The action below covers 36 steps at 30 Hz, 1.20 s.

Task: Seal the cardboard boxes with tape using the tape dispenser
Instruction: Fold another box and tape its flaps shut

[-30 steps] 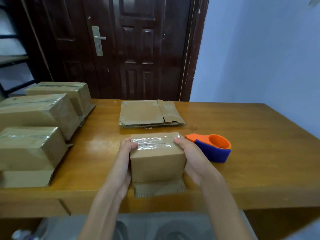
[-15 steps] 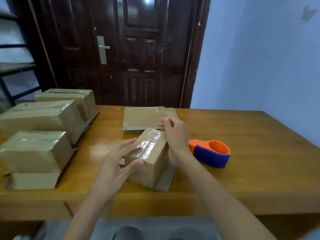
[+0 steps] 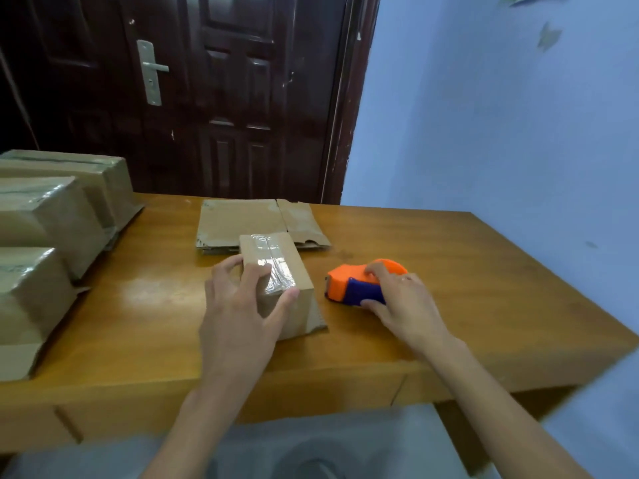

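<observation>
Cardboard box taped on top, left hand gripping its near end, fingers curled round, orange-blue tape dispenser at its 3 o'clock, right hand clasping it, wooden table

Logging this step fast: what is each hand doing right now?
Left hand: fingers curled round the small taped box, holding it.
Right hand: fingers curled round the tape dispenser, gripping it.

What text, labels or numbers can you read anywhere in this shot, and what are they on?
None can be read.
Small box under the left hand: plain cardboard and clear tape, no print.
Tape dispenser gripped by the right hand: no visible brand.
Boxes at left and flat cardboard: no markings seen.
Door plate: no lettering visible.
</observation>
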Motion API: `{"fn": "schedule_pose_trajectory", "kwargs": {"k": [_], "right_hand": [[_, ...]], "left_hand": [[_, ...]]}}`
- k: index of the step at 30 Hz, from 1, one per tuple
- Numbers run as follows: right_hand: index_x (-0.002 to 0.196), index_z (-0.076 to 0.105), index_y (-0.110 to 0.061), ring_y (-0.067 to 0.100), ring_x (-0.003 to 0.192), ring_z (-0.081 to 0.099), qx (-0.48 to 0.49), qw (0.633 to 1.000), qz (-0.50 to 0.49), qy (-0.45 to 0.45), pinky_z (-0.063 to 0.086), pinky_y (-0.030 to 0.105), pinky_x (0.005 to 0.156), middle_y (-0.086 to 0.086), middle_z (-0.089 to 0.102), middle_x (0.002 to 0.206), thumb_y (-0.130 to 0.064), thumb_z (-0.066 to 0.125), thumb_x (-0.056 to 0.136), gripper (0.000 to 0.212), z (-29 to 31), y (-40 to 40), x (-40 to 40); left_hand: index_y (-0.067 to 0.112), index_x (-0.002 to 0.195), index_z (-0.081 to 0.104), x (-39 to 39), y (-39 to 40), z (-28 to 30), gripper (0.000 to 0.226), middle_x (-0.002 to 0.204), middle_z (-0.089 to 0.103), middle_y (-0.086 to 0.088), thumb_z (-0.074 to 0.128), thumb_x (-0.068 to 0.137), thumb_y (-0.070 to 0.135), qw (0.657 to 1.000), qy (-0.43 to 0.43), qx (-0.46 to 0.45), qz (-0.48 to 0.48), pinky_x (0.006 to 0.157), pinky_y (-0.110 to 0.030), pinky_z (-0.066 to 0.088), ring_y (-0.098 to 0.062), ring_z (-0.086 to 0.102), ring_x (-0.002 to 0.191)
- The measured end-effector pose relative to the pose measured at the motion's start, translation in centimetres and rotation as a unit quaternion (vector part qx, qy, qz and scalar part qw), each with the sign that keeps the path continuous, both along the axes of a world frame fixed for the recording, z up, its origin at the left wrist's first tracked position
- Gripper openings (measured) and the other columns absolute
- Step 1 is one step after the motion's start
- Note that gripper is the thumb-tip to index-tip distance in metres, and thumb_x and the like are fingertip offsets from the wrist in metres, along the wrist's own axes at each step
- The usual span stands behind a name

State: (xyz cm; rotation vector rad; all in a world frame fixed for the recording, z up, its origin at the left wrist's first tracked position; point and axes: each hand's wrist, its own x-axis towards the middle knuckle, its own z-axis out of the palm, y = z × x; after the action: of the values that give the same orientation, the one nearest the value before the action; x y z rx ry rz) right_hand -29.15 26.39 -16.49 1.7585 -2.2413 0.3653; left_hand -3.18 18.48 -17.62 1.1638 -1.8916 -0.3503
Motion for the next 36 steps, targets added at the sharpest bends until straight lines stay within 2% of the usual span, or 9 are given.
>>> {"fn": "schedule_pose_trajectory", "kwargs": {"k": [5,7,11,15,18,21,24,27,36], "right_hand": [[0.146,0.049,-0.026,0.023,0.099,0.060,-0.130,0.986,0.104,0.024,0.044,0.033,0.094,-0.006,0.069,0.102,-0.031,0.079,0.091,0.062,0.8,2.7,-0.8],[0.145,0.054,-0.020,0.019,0.101,0.055,-0.179,0.974,0.128,0.045,0.041,0.031,0.096,-0.004,0.069,0.101,-0.030,0.079,0.089,0.063,1.9,3.7,-0.9],[0.142,0.056,-0.011,0.020,0.106,0.051,-0.234,0.957,0.161,0.060,0.039,0.031,0.097,0.005,0.071,0.101,-0.031,0.071,0.090,0.058,3.8,5.1,0.2],[0.145,0.052,-0.016,0.021,0.113,0.049,-0.238,0.953,0.188,0.025,0.037,0.025,0.098,0.006,0.068,0.113,-0.034,0.071,0.094,0.057,4.3,5.2,0.8],[0.145,0.051,-0.017,0.022,0.116,0.050,-0.237,0.952,0.192,0.008,0.044,0.033,0.095,0.005,0.066,0.118,-0.034,0.072,0.089,0.062,4.3,4.9,1.2],[0.145,0.048,-0.019,0.021,0.116,0.049,-0.242,0.947,0.208,0.011,0.045,0.035,0.093,-0.004,0.056,0.123,-0.036,0.070,0.092,0.060,4.3,4.7,1.7],[0.145,0.046,-0.021,0.020,0.114,0.048,-0.253,0.939,0.230,0.019,0.037,0.025,0.099,-0.007,0.053,0.122,-0.039,0.065,0.096,0.056,4.2,4.8,2.0],[0.141,0.047,-0.017,0.021,0.113,0.049,-0.271,0.930,0.246,0.032,0.035,0.024,0.099,-0.004,0.054,0.121,-0.036,0.063,0.094,0.054,4.2,5.2,2.5],[0.137,0.047,-0.012,0.026,0.110,0.059,-0.294,0.900,0.306,0.101,0.030,0.026,0.113,-0.002,0.059,0.122,-0.033,0.059,0.105,0.040,3.8,5.4,3.1]], "left_hand": [[0.034,0.129,0.054,0.8,-1.2,0.1,0.048,0.148,0.040,0.004,0.067,0.091,0.059,0.999,0.004,0.007,-0.037,0.084,-0.040,0.062,-0.019,0.044,0.136],[0.036,0.135,0.052,0.9,-1.3,0.6,0.052,0.152,0.041,0.004,0.070,0.091,0.055,0.999,0.005,0.000,-0.048,0.098,-0.045,0.058,-0.019,0.039,0.142],[0.029,0.147,0.054,1.0,-0.9,3.0,0.062,0.158,0.047,0.011,0.062,0.092,0.057,0.990,0.016,-0.063,-0.125,0.123,-0.042,0.033,-0.011,0.033,0.152],[0.034,0.147,0.057,1.2,0.1,4.9,0.060,0.145,0.039,0.044,0.059,0.093,0.061,0.962,0.018,-0.089,-0.258,0.119,-0.028,0.026,0.011,0.023,0.151],[0.042,0.143,0.056,0.9,1.2,5.7,0.055,0.135,0.037,0.059,0.064,0.091,0.058,0.942,0.036,-0.055,-0.328,0.118,-0.027,0.033,0.008,0.031,0.149],[0.033,0.143,0.061,0.9,1.4,6.1,0.057,0.138,0.054,0.042,0.064,0.091,0.056,0.931,0.069,-0.018,-0.357,0.113,-0.013,0.038,0.002,0.043,0.144],[0.029,0.136,0.068,1.3,1.4,6.3,0.052,0.133,0.069,0.018,0.059,0.096,0.060,0.921,0.090,0.021,-0.378,0.108,-0.031,0.050,-0.013,0.056,0.136],[0.032,0.135,0.068,2.0,1.4,6.8,0.042,0.133,0.068,0.020,0.054,0.102,0.052,0.920,0.106,0.039,-0.375,0.105,-0.037,0.052,-0.016,0.060,0.131],[0.024,0.138,0.068,2.8,0.8,8.0,0.034,0.133,0.067,0.017,0.059,0.105,0.025,0.901,0.025,0.050,-0.430,0.095,-0.026,0.057,-0.010,0.059,0.131]]}}
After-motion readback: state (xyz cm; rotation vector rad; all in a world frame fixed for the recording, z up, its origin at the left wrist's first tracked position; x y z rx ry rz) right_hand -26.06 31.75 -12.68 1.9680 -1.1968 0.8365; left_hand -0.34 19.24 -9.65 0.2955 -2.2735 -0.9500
